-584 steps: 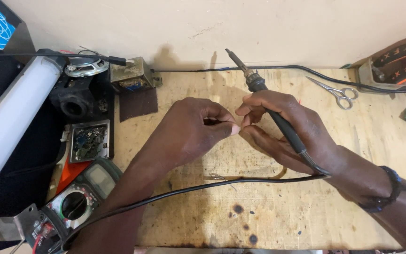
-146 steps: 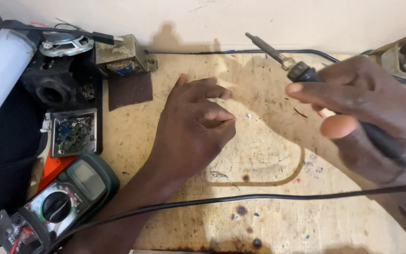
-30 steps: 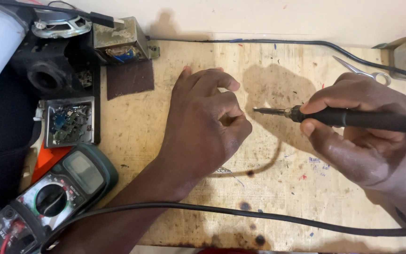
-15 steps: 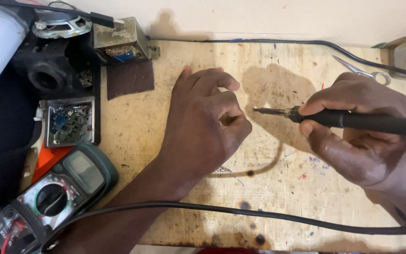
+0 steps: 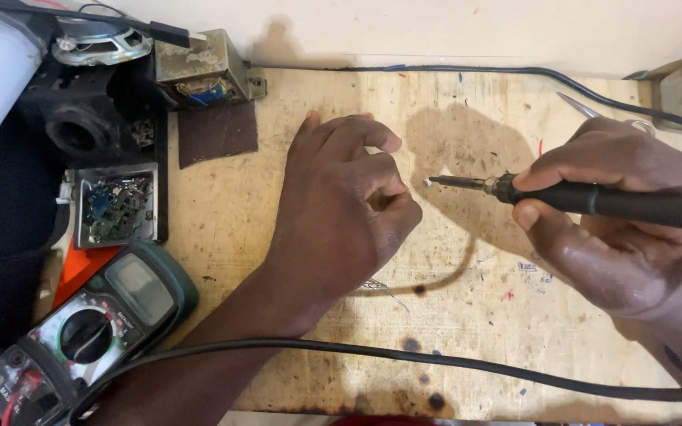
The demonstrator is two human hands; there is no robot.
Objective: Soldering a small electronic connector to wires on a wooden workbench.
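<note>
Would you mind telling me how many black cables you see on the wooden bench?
2: one cable runs along the back edge by the wall; the other cable crosses the front, over the left forearm. Their ends are out of view.

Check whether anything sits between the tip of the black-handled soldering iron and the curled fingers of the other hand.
Nothing visible does. The black-handled soldering iron, held in the right hand, points its tip at the left hand; only bare scorched wooden benchtop shows in the gap between them.

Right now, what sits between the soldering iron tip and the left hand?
Head view: only bare, scorched wooden bench top shows in the short gap between the soldering iron tip and the curled left hand. Whether that hand pinches anything is hidden.
</note>
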